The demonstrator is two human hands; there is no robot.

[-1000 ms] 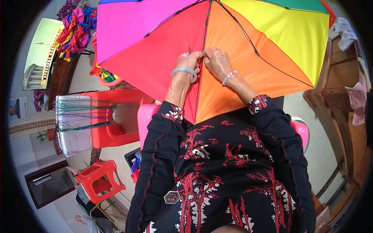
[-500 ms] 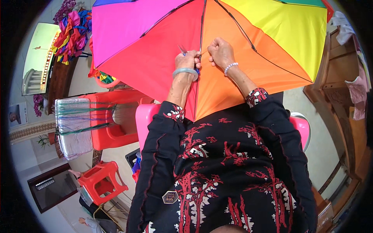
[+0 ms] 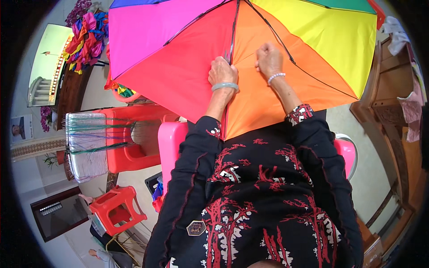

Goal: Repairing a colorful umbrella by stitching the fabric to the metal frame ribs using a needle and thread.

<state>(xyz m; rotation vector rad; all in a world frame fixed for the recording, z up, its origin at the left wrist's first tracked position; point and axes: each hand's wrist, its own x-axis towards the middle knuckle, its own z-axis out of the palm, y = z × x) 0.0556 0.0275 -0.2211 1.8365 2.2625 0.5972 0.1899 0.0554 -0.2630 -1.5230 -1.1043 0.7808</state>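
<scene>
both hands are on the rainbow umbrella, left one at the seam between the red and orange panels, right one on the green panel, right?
Not quite. The head view shows the right hand on the orange panel, not the green one. The rest holds: both hands are on the rainbow umbrella, and the left hand is at the seam between the red and orange panels.

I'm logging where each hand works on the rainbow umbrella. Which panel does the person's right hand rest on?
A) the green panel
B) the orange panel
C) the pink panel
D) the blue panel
B: the right hand lies flat on the orange panel of the umbrella, just right of the dark rib, while the left hand sits at that rib beside the red panel.
</scene>
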